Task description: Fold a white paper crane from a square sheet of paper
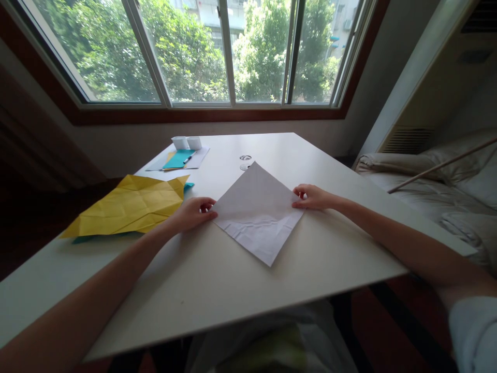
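Note:
A square sheet of white paper point(258, 202) lies turned like a diamond on the white table point(322, 259), one corner pointing toward me. Creases and wrinkles run across its nearer half. At its left corner, my left hand point(193, 212) pinches the paper between thumb and fingers. My right hand point(312, 197) grips the opposite corner the same way, fingertips on top of the edge. Close to my left forearm rests a large creased sheet of yellow paper point(135, 204), with teal paper point(188, 186) showing from beneath it.
At the far left of the table are small white containers point(186, 142), teal and orange paper point(178, 159), and a pen point(188, 157). Dark round marks point(245, 157) sit beyond the white sheet. A cushioned sofa point(458, 181) with a stick across it stands at right.

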### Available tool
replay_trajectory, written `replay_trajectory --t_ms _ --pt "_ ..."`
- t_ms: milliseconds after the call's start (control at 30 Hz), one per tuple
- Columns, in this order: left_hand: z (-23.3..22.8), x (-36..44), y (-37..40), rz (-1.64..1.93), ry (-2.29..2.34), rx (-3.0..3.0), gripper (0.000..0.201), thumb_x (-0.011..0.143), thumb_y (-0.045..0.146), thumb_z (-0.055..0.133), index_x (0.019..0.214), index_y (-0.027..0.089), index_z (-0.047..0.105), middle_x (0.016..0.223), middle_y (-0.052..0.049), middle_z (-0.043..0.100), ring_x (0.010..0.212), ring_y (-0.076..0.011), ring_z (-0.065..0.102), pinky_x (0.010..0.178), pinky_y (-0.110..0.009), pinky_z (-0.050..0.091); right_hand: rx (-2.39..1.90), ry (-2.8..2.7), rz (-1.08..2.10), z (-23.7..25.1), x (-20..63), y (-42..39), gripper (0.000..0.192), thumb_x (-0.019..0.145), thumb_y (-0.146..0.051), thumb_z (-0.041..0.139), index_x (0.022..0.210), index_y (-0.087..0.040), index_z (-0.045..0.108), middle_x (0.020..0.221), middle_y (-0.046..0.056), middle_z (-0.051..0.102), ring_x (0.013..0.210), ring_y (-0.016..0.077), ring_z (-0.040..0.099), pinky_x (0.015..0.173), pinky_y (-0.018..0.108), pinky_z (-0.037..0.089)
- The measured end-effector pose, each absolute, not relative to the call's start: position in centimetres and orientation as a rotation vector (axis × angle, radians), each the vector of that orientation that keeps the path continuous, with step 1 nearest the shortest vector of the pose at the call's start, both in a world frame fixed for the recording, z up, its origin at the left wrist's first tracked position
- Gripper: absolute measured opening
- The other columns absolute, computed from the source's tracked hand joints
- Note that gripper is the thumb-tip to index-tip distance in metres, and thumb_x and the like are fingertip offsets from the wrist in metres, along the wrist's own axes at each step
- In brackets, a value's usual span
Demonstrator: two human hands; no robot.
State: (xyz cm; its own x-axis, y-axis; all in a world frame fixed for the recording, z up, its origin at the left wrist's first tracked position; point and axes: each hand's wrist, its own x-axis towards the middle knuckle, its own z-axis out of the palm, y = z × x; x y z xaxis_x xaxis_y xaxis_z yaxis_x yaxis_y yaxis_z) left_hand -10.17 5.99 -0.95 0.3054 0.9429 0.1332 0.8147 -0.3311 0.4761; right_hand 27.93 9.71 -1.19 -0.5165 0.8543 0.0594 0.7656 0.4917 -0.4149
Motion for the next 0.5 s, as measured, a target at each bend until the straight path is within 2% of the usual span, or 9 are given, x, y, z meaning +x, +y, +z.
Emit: replay_trajectory --t_ms 133,300,500 --pt "-0.80 -10.25 6.15 0.498 1.605 2.253 0.037 0.063 0.053 0.056 0.069 0.017 0.064 0.062 0.000 0.059 0.060 -0.0153 0.053 0.057 -0.024 0.040 -1.370 -2.478 0.590 -0.90 27.93 9.59 0.029 0.069 -0.044 0.060 0.077 -0.016 0.059 0.077 0.003 0.059 0.072 0.0157 0.052 0.065 0.026 0.039" --pt "-0.83 -10.65 6.48 0.442 1.584 2.252 0.037 0.067 0.052 0.055 0.069 0.017 0.064 0.062 0.000 0.059 0.061 -0.0151 0.052 0.056 -0.023 0.039 -1.353 -2.481 0.668 -0.75 28.18 9.70 0.029 0.069 -0.045 0.059 0.071 -0.016 0.057 0.069 0.000 0.056 0.064 0.0140 0.049 0.060 0.025 0.036" --pt "-0.94 -10.73 6.46 0.449 1.580 2.285 0.036 0.069 0.051 0.054 0.071 0.017 0.065 0.063 0.000 0.059 0.061 -0.0147 0.052 0.056 -0.022 0.039 -1.273 -2.501 0.630 -0.89 28.22 9.73 0.030 0.070 -0.046 0.057 0.067 -0.016 0.055 0.067 0.000 0.053 0.066 0.0138 0.047 0.061 0.025 0.035"
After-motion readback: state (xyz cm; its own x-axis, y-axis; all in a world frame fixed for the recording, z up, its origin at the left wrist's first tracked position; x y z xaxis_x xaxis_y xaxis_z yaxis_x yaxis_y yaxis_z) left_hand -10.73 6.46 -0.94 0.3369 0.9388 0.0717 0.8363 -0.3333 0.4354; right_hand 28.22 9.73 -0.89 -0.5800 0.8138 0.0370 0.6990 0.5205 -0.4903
